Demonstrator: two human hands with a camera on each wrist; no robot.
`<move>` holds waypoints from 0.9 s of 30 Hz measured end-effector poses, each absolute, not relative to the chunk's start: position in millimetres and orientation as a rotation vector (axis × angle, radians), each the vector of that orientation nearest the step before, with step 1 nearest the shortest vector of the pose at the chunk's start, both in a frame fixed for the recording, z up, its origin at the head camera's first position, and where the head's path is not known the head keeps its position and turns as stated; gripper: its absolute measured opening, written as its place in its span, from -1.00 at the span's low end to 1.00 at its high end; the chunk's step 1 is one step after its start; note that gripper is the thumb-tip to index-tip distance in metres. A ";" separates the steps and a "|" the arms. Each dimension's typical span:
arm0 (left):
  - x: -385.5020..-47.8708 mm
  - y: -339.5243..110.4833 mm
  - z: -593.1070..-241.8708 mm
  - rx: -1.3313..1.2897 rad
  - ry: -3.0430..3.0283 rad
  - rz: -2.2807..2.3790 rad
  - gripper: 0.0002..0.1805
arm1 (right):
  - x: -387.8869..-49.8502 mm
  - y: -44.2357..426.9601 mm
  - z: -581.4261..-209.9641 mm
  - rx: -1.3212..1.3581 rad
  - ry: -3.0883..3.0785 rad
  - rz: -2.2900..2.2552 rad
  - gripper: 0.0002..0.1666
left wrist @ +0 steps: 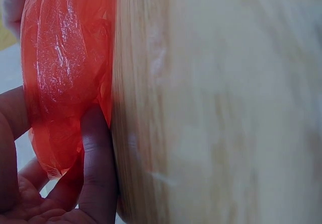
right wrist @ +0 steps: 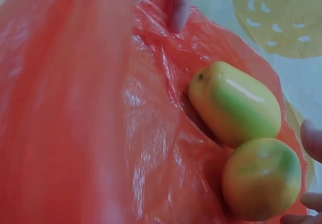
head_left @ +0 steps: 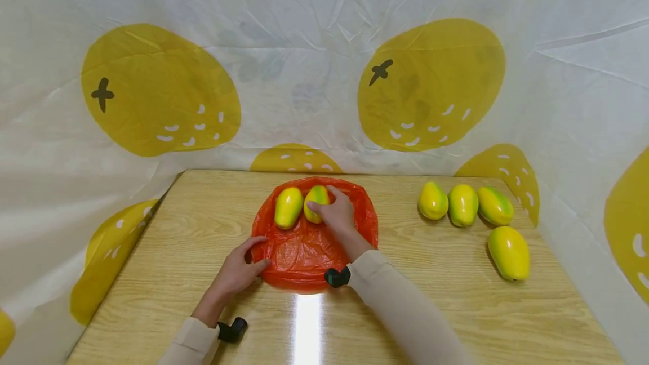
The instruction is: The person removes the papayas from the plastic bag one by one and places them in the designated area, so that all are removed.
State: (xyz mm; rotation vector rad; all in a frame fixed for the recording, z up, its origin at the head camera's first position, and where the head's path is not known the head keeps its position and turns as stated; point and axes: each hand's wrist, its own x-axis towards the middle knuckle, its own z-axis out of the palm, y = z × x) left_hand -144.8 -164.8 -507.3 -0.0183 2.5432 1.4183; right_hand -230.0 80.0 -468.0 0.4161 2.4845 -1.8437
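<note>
A red plastic bag (head_left: 304, 252) lies spread open on the table with two yellow-green mangoes inside. One mango (head_left: 288, 208) sits at the bag's back left, and a second mango (head_left: 315, 196) is beside it. My right hand (head_left: 337, 213) is at the second mango, thumb and fingers spread; in the right wrist view its fingertips (right wrist: 312, 139) stand a little apart from that mango (right wrist: 261, 178). At the bag's left edge, my left hand (head_left: 238, 266) has its fingers curled round the rim, with red film between fingers and thumb in the left wrist view.
Several more mangoes are on the table's right: three in a row at the back, including a mango (head_left: 463, 205), and one mango (head_left: 509, 253) nearer the front. A fruit-printed white sheet (head_left: 304, 83) hangs behind the wooden table (head_left: 405, 275) and along its sides.
</note>
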 end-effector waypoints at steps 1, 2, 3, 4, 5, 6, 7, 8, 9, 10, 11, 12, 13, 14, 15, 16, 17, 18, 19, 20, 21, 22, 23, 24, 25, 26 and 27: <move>-144.9 -164.7 -507.5 -0.019 2.545 1.417 -0.40 | -231.0 78.6 -468.4 0.426 2.476 -1.852 -0.05; -145.0 -164.7 -507.7 -0.020 2.545 1.419 -0.40 | -232.3 77.3 -469.3 0.435 2.463 -1.859 -0.03; -145.1 -164.6 -508.0 -0.020 2.546 1.421 -0.40 | -233.1 76.1 -469.9 0.441 2.452 -1.866 -0.01; -145.3 -164.6 -508.1 -0.021 2.546 1.422 -0.40 | -233.7 74.7 -470.2 0.451 2.441 -1.871 0.01; -145.4 -164.6 -508.3 -0.022 2.545 1.425 -0.40 | -234.1 73.4 -470.8 0.458 2.430 -1.876 0.02; -145.5 -164.6 -508.5 -0.023 2.544 1.428 -0.40 | -234.6 72.3 -471.5 0.465 2.429 -1.874 0.02; -145.6 -164.6 -508.6 -0.023 2.541 1.431 -0.40 | -234.7 71.1 -472.0 0.469 2.425 -1.880 0.03; -145.6 -164.6 -508.7 -0.025 2.539 1.432 -0.39 | -234.9 70.1 -472.9 0.473 2.428 -1.880 0.03; -145.7 -164.6 -508.8 -0.026 2.536 1.434 -0.39 | -234.9 69.3 -473.6 0.478 2.434 -1.878 0.03; -145.7 -164.7 -508.9 -0.029 2.534 1.435 -0.39 | -235.0 68.6 -474.5 0.481 2.446 -1.873 0.03; -145.6 -164.7 -509.0 -0.032 2.533 1.435 -0.39 | -235.0 68.0 -475.3 0.485 2.457 -1.865 0.02; -145.6 -164.6 -509.2 -0.034 2.533 1.433 -0.39 | -235.1 67.5 -475.8 0.488 2.469 -1.859 0.02; -145.5 -164.8 -509.2 -0.036 2.533 1.431 -0.39 | -235.1 67.0 -476.0 0.493 2.475 -1.854 0.02; -145.5 -164.8 -509.3 -0.037 2.535 1.428 -0.39 | -235.1 66.5 -476.1 0.504 2.484 -1.843 0.01; -145.5 -164.9 -509.4 -0.039 2.536 1.427 -0.39 | -235.2 66.2 -475.9 0.512 2.487 -1.838 0.01; -145.5 -164.8 -509.5 -0.037 2.540 1.424 -0.39 | -235.3 65.9 -475.5 0.518 2.490 -1.832 0.01; -145.5 -164.8 -509.5 -0.036 2.543 1.421 -0.39 | -235.3 65.7 -475.0 0.525 2.494 -1.823 0.01; -145.6 -164.8 -509.6 -0.036 2.545 1.420 -0.39 | -235.3 65.4 -474.3 0.530 2.497 -1.816 0.00; -145.5 -164.6 -509.7 -0.036 2.546 1.421 -0.40 | -235.1 65.4 -473.7 0.534 2.500 -1.808 0.00; -145.5 -164.5 -509.8 -0.036 2.547 1.421 -0.40 | -234.8 65.4 -473.0 0.537 2.504 -1.802 -0.01; -145.4 -164.3 -509.7 -0.037 2.547 1.421 -0.40 | -234.6 65.5 -472.5 0.535 2.510 -1.798 -0.02; -145.3 -164.1 -509.7 -0.036 2.548 1.421 -0.40 | -234.2 65.6 -472.2 0.532 2.517 -1.793 -0.03; -145.2 -164.0 -509.6 -0.038 2.547 1.423 -0.40 | -233.9 65.7 -471.8 0.533 2.523 -1.789 -0.04; -145.1 -163.9 -509.7 -0.038 2.547 1.422 -0.40 | -233.6 65.8 -471.6 0.531 2.529 -1.786 -0.05; -145.1 -163.9 -509.6 -0.037 2.547 1.422 -0.40 | -233.2 66.0 -471.5 0.529 2.536 -1.782 -0.06; -145.0 -163.9 -509.6 -0.037 2.547 1.422 -0.40 | -233.0 66.3 -471.5 0.530 2.544 -1.778 -0.06; -144.9 -163.8 -509.3 -0.037 2.546 1.422 -0.40 | -232.7 66.5 -471.2 0.527 2.549 -1.776 -0.07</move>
